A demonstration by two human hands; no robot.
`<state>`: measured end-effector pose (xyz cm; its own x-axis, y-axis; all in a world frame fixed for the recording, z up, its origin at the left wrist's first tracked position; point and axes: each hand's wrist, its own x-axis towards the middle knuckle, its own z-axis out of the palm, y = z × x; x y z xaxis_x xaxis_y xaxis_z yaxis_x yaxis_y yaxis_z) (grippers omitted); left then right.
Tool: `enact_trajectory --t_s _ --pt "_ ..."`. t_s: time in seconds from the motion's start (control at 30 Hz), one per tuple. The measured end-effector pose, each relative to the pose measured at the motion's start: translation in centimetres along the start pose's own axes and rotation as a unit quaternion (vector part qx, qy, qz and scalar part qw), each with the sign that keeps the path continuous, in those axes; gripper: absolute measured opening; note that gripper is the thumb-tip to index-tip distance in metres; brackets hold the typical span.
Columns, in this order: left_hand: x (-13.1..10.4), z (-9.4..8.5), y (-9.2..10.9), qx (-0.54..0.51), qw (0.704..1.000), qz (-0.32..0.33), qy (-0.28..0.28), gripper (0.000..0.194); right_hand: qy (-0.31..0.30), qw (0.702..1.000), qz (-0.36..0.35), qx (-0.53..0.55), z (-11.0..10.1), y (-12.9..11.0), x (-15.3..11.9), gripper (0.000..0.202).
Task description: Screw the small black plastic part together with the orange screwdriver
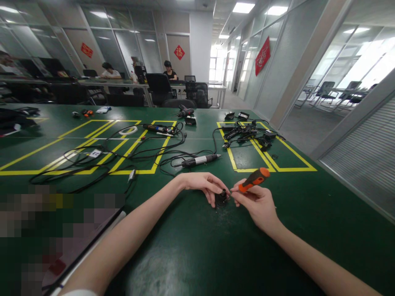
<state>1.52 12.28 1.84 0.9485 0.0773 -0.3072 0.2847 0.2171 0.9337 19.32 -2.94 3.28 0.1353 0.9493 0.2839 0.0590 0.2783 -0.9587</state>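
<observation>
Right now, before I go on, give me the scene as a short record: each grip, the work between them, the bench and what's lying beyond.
Left grip: on the small black part, steadying it on the bench
Right grip: around the orange-and-black screwdriver, handle slanting up to the right
Screwdriver tip: too small to make out
Bench: green, marked with yellow tape
Just beyond: silver-and-black power tool, lying flat
Far right: tangle of black cabled items
Far edge: drill
</observation>
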Motion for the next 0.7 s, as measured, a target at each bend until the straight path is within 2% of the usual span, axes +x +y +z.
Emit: enact_trajectory --t_s 0.1,0.3,0.57,0.7 --pt "0.04 0.12 -0.01 -0.015 1.000 0.010 -0.002 0.044 0.004 1.000 0.019 0.002 -0.04 0.09 0.07 0.020" --pt "0.12 0.11 -0.19 -0.029 0.999 0.017 -0.013 0.043 -0.032 0.998 0.021 0.059 0.16 0.06 -0.05 0.020" --pt "0.67 0.02 -0.64 -0.040 0.999 0.022 -0.012 0.035 0.014 1.000 0.012 0.005 -0.15 0.02 0.08 0.017" --pt "0.85 0.06 -0.67 -0.046 0.998 0.031 -0.018 0.032 -0.006 0.999 0.014 0.037 -0.06 0.26 0.03 0.014"
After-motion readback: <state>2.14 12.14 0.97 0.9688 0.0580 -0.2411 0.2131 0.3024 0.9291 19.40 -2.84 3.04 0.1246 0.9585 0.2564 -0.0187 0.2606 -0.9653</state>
